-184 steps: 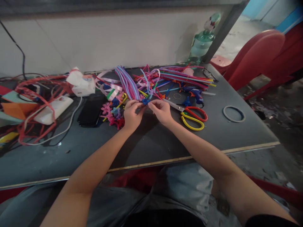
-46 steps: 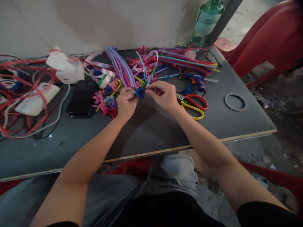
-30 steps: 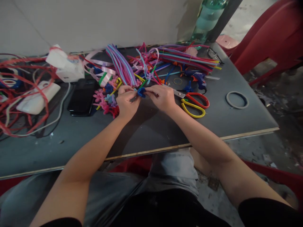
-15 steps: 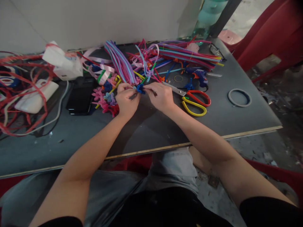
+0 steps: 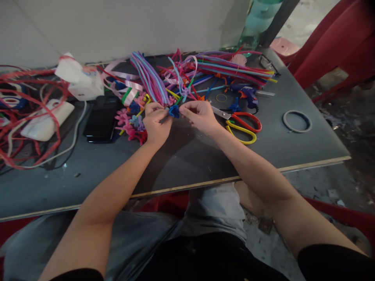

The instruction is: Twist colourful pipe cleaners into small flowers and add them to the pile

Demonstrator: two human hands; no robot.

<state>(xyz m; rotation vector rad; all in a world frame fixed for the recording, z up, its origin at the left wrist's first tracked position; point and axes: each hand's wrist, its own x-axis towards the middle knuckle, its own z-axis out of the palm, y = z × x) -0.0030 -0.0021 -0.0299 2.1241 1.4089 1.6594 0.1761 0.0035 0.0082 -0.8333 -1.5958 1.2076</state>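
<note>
Pinching a blue pipe-cleaner piece (image 5: 174,111): left hand (image 5: 155,123) and right hand (image 5: 199,117) are both closed on it at the fingertips. It sits just above the table (image 5: 187,164), in front of the loose pipe-cleaner pile (image 5: 181,80). The piece is tiny and half covered by fingers, so I can't tell its exact shape.

Risks, my read:
- Contact area is minimal. Uneven twist force could pop it out, and it'd land among the pink and red flower shapes (image 5: 130,125) just beside the left hand, where it's hard to spot.
- Cut wire ends could prick a fingertip.
- Over-bending could kink the wire core.
- Scissors (image 5: 240,125) lie just beside the right hand, blades toward it. A sideways wrist sweep could catch the tip.
- Glue gun (image 5: 247,95) sits farther back. I can't tell if it's hot.
- Black phone (image 5: 101,119) sits near the flower shapes, within elbow-slide range.
</note>
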